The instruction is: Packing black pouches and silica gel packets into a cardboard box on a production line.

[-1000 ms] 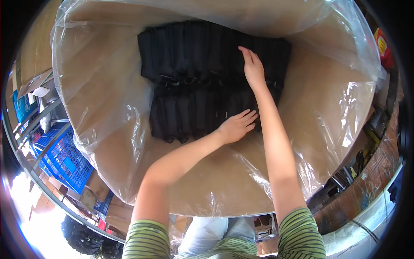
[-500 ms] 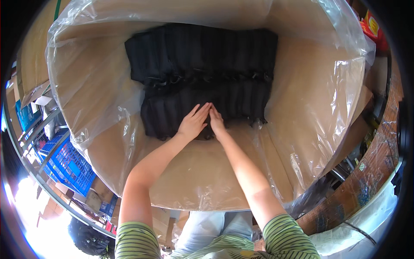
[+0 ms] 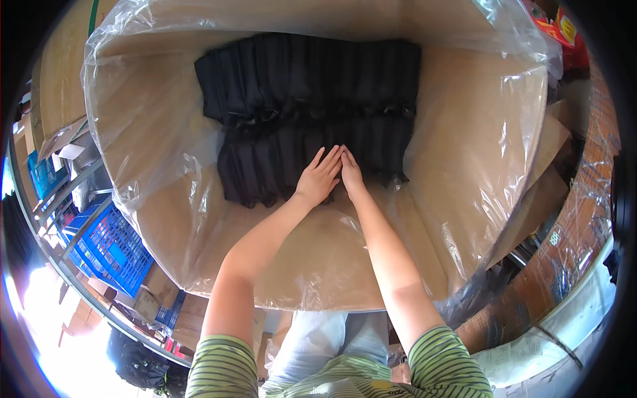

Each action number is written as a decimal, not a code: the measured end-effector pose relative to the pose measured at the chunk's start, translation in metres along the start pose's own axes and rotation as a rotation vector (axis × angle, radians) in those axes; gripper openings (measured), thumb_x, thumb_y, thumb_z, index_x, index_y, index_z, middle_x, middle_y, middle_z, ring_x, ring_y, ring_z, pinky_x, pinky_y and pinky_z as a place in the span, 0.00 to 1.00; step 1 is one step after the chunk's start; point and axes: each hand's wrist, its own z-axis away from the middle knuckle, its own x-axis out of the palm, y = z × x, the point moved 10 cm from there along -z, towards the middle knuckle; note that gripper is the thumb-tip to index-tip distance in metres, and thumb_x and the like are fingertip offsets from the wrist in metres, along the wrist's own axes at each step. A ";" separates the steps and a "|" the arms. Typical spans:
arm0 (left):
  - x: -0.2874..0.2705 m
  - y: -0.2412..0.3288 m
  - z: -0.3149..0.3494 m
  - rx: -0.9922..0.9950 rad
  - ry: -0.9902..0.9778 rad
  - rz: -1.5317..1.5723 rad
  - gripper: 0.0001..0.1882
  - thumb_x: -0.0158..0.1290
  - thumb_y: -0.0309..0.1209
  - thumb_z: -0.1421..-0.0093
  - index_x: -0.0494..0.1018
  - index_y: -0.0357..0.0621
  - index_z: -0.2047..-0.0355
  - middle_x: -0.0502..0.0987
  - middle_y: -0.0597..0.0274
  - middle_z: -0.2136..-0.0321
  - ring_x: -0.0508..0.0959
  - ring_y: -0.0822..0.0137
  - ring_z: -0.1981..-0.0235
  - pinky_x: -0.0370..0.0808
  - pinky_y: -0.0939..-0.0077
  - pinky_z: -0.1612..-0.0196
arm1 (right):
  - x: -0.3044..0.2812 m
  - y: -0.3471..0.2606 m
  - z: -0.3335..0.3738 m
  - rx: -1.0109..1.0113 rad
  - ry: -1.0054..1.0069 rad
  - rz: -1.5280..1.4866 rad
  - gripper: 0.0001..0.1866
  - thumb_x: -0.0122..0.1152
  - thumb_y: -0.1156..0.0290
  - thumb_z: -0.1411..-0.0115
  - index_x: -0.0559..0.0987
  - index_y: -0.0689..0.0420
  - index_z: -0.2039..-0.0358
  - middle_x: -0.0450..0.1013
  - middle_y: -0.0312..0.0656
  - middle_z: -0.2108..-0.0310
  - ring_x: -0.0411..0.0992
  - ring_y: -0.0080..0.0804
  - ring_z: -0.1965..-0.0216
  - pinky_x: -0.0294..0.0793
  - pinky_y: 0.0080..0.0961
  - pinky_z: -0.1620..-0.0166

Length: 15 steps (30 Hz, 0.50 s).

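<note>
Head view: bare left hand [image 3: 319, 180] and bare right hand [image 3: 352, 174], fingers outstretched, fingertips together.

Both are about equally near the front row of soft-looking black bundles [image 3: 255, 166], which spreads to either side, each bundle's long axis running away from the person; nothing looks gripped, though I can't tell whether they press. Just beyond lies the back row of similar black bundles [image 3: 312, 73]. A big brown cardboard box [image 3: 478, 132], lined with clear plastic film [image 3: 192, 182], holds both rows.
</note>
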 end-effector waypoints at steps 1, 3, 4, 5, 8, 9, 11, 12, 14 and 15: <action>0.001 0.001 0.001 -0.005 -0.007 0.005 0.34 0.44 0.48 0.38 0.56 0.42 0.36 0.51 0.61 0.33 0.43 0.65 0.31 0.38 0.62 0.31 | 0.000 -0.003 0.009 0.007 0.006 -0.050 0.24 0.40 0.56 0.33 0.67 0.52 0.40 0.65 0.49 0.41 0.63 0.41 0.40 0.60 0.27 0.40; -0.005 0.001 0.003 -0.028 0.023 -0.051 0.34 0.44 0.48 0.38 0.56 0.43 0.36 0.51 0.61 0.33 0.44 0.65 0.31 0.38 0.61 0.31 | -0.003 -0.015 0.024 0.018 -0.002 -0.076 0.24 0.41 0.58 0.33 0.67 0.54 0.40 0.65 0.48 0.41 0.63 0.40 0.40 0.60 0.27 0.40; -0.012 0.005 0.005 -0.025 0.022 -0.031 0.33 0.44 0.47 0.38 0.57 0.43 0.37 0.51 0.60 0.33 0.44 0.63 0.31 0.39 0.60 0.31 | -0.007 -0.025 0.029 0.015 -0.001 -0.106 0.24 0.41 0.59 0.33 0.67 0.56 0.40 0.65 0.48 0.41 0.63 0.40 0.40 0.60 0.26 0.40; -0.021 0.007 0.010 -0.029 0.031 -0.036 0.33 0.44 0.47 0.38 0.57 0.43 0.37 0.51 0.60 0.33 0.44 0.63 0.31 0.39 0.60 0.31 | -0.011 -0.036 0.038 0.004 -0.003 -0.106 0.24 0.41 0.59 0.33 0.67 0.56 0.40 0.65 0.48 0.41 0.63 0.40 0.40 0.60 0.26 0.40; -0.062 0.018 0.027 -0.090 0.060 0.203 0.31 0.47 0.43 0.39 0.59 0.42 0.38 0.51 0.53 0.34 0.46 0.58 0.31 0.43 0.58 0.32 | -0.048 -0.061 0.078 0.014 0.071 0.040 0.22 0.45 0.62 0.33 0.67 0.56 0.41 0.67 0.50 0.43 0.65 0.39 0.42 0.62 0.26 0.42; -0.081 0.030 0.036 -0.077 0.092 0.189 0.31 0.47 0.43 0.39 0.59 0.42 0.38 0.51 0.53 0.34 0.46 0.58 0.31 0.43 0.58 0.32 | -0.061 -0.076 0.099 -0.112 0.107 -0.003 0.22 0.47 0.63 0.34 0.68 0.53 0.41 0.70 0.51 0.47 0.67 0.39 0.44 0.63 0.27 0.43; -0.109 0.027 0.079 -0.237 0.098 0.541 0.29 0.50 0.37 0.41 0.61 0.39 0.41 0.55 0.50 0.36 0.53 0.51 0.34 0.49 0.56 0.33 | -0.067 -0.107 0.150 -0.075 0.055 0.099 0.22 0.52 0.65 0.37 0.68 0.53 0.42 0.72 0.49 0.53 0.72 0.34 0.54 0.70 0.28 0.49; -0.129 0.033 0.098 -0.255 0.114 0.602 0.28 0.50 0.37 0.41 0.62 0.38 0.43 0.57 0.48 0.37 0.57 0.49 0.37 0.53 0.57 0.35 | -0.077 -0.126 0.177 -0.171 0.060 0.065 0.23 0.54 0.67 0.40 0.69 0.54 0.43 0.72 0.49 0.54 0.72 0.33 0.58 0.71 0.28 0.52; -0.167 0.043 0.142 -0.303 0.123 0.764 0.24 0.51 0.37 0.41 0.65 0.38 0.47 0.64 0.46 0.43 0.65 0.47 0.43 0.61 0.58 0.40 | -0.084 -0.190 0.256 -0.396 -0.021 0.032 0.22 0.55 0.74 0.40 0.69 0.54 0.44 0.72 0.46 0.56 0.71 0.30 0.60 0.71 0.25 0.54; -0.192 0.056 0.165 -0.315 0.111 0.874 0.23 0.51 0.37 0.42 0.65 0.39 0.49 0.68 0.46 0.47 0.69 0.47 0.47 0.64 0.58 0.42 | -0.092 -0.215 0.300 -0.401 -0.069 0.023 0.22 0.54 0.75 0.39 0.69 0.54 0.44 0.71 0.45 0.57 0.71 0.30 0.59 0.71 0.25 0.54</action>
